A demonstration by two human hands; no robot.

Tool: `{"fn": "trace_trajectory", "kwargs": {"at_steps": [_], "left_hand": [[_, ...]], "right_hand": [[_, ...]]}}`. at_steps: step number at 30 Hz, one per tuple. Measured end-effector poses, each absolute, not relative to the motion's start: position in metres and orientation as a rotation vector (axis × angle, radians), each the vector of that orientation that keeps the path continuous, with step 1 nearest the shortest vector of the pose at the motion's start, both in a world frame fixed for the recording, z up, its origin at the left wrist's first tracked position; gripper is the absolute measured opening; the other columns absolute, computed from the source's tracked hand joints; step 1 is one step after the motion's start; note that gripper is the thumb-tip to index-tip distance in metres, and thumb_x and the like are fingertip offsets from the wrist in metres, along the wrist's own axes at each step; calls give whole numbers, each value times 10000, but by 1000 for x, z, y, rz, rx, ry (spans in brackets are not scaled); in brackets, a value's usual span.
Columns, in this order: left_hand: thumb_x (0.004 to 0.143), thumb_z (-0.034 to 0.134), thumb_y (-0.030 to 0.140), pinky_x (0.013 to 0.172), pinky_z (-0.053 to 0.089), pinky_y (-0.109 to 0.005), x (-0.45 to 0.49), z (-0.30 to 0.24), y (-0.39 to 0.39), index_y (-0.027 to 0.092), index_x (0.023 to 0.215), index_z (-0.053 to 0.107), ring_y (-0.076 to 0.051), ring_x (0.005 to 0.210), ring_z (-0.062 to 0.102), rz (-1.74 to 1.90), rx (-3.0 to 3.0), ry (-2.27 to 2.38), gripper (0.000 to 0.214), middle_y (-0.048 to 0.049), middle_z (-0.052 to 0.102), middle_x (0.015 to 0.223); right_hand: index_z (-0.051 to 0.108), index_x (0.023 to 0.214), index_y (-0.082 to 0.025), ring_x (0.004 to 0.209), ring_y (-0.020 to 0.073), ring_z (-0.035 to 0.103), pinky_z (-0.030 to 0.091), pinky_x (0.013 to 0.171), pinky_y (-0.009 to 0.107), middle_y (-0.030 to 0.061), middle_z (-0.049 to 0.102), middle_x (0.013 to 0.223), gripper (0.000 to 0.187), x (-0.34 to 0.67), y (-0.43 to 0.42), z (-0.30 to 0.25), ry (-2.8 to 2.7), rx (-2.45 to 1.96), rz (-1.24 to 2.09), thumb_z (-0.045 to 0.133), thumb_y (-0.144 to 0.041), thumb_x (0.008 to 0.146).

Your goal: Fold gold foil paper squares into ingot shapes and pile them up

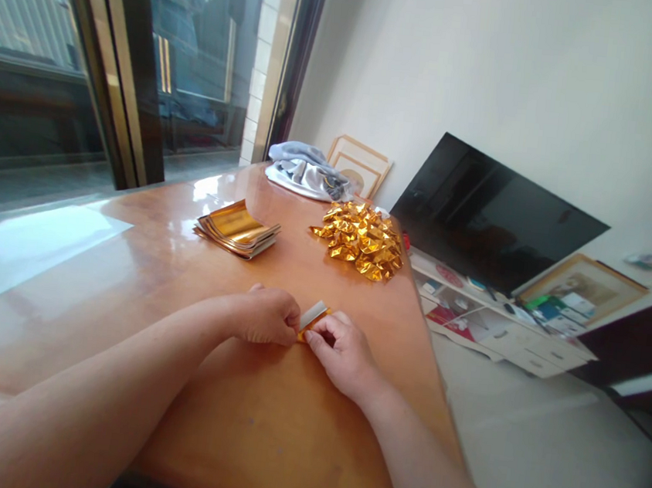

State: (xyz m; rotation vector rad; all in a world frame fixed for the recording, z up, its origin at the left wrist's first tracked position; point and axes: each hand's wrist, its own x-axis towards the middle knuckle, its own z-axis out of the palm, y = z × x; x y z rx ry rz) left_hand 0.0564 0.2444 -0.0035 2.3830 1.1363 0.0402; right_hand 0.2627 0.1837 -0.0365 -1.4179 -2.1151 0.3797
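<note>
Both my hands rest on the glossy wooden table (283, 433) and pinch one small piece of gold foil paper (314, 316). My left hand (267, 315) has its fingers curled and presses the paper's left side. My right hand (341, 350) pinches the right side with bent fingers. A silvery flap of the paper sticks up between the two hands. Most of the sheet is hidden under my fingers.
A stack of flat gold foil sheets (238, 227) lies further back on the left. A heap of folded gold pieces (363, 240) sits behind on the right, near the table edge. Grey cloth (306, 170), picture frames (360, 166), a dark TV screen (492, 215) and a low white shelf (497, 328) lie beyond.
</note>
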Motion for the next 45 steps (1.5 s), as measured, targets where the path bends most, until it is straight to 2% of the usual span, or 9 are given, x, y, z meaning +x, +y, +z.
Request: {"fn": "trace_trajectory", "kwargs": {"at_steps": [8,17,28,35,45], "left_hand": [[798,485,430,712,362,-335,62,-4,240,224,633,623,-175,656,593,54,2421,1230,297,14,684,661],[801,485,420,809,383,-411,67,3,232,235,692,686,-229,768,641,48,2446,1314,294,-38,739,763],[823,481,435,835,410,-416,67,7,230,223,712,687,-247,813,662,50,2450,1336,315,-65,746,819],[842,454,381,854,421,-425,67,9,229,213,725,684,-272,874,676,28,2468,1325,308,-92,755,880],[822,495,382,847,425,-405,71,5,228,220,762,698,-267,869,660,36,2451,1390,267,-97,744,914]], "right_hand": [[623,783,-225,796,167,545,400,716,284,4,594,819,134,262,188,-42,-2080,-1453,370,658,-277,901],[612,802,-225,801,172,545,400,709,286,4,597,827,135,261,187,-44,-2051,-1466,364,678,-301,891],[600,798,-218,809,171,536,391,712,280,6,584,828,157,259,188,-41,-2059,-1515,363,677,-314,896],[594,785,-215,815,172,526,388,714,279,8,573,829,160,256,187,-39,-2065,-1517,362,658,-294,909],[607,781,-217,810,173,509,377,710,278,9,563,821,164,255,189,-39,-2055,-1542,366,668,-308,903]]}}
